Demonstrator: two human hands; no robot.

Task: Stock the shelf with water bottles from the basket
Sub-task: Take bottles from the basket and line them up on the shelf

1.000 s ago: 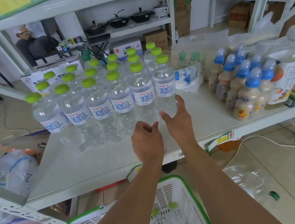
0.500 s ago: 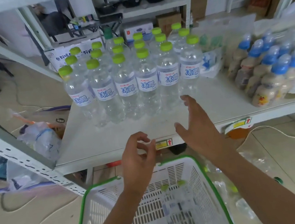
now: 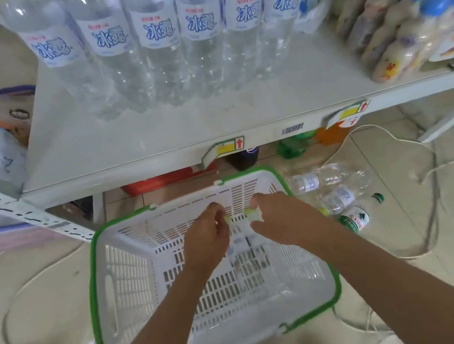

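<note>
Looking down from my head, my left hand [image 3: 207, 232] and right hand [image 3: 280, 222] are both down inside the white basket [image 3: 92, 274] with the green rim, which sits on the pale tiled floor [image 3: 35, 295] in front of the shelf [image 3: 158, 134]. My right hand grasps the neck of a water bottle [image 3: 251, 214] just under its green cap. My left hand's fingers curl round the cap end of a second water bottle [image 3: 228, 218] just beside it, though that grip is blurred. On the grey shelf board stands a row of stocked bottles [image 3: 155, 32] with blue-lettered labels, and to their right is a cluster of blue-capped bottles [image 3: 393, 45]. A yellow price tag [image 3: 228, 148] hangs on the shelf edge. Loose bottles [image 3: 332, 179] and a white cord [image 3: 387, 135] lie on the floor to the basket's right.
</note>
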